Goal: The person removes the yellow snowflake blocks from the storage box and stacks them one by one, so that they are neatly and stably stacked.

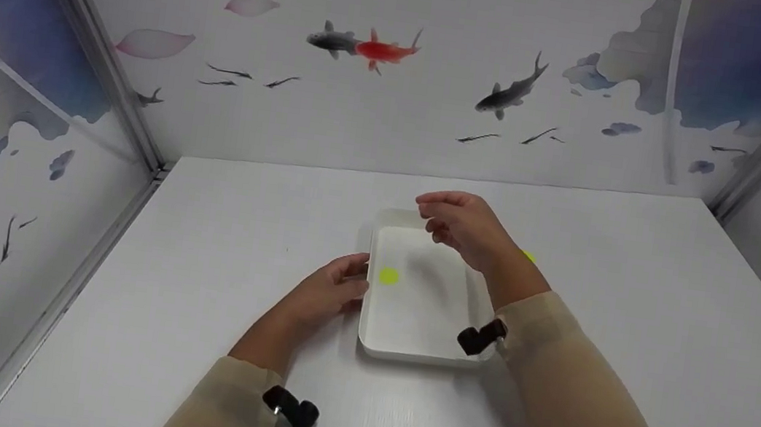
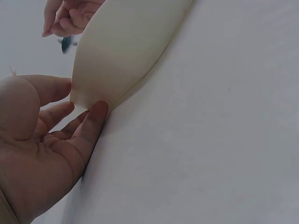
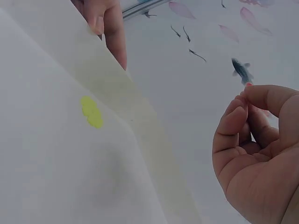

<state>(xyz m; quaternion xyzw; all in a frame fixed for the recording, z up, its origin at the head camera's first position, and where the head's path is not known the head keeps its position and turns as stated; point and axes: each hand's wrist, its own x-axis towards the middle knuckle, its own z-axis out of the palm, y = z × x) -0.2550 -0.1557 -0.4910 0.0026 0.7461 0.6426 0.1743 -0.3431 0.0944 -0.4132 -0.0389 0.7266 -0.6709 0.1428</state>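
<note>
A white rectangular tray (image 1: 419,314) lies on the table. Inside it, near the left wall, is a small flat yellow-green spot (image 3: 92,112) with an uneven outline in the right wrist view. My left hand (image 1: 334,285) is at the tray's left side, its fingertips touching the outer wall (image 2: 121,51). Over the tray's far right part hovers my right hand (image 1: 463,224), not touching the tray. Its thumb and fingertips (image 3: 236,116) meet, the other fingers are curled, and no object shows between them.
Another yellow-green patch (image 1: 528,256) lies on the white table (image 1: 192,306), partly hidden by my right forearm. White panels (image 1: 393,119) printed with fish, petals and leaves stand around the table, with metal posts (image 1: 91,36) at the corners.
</note>
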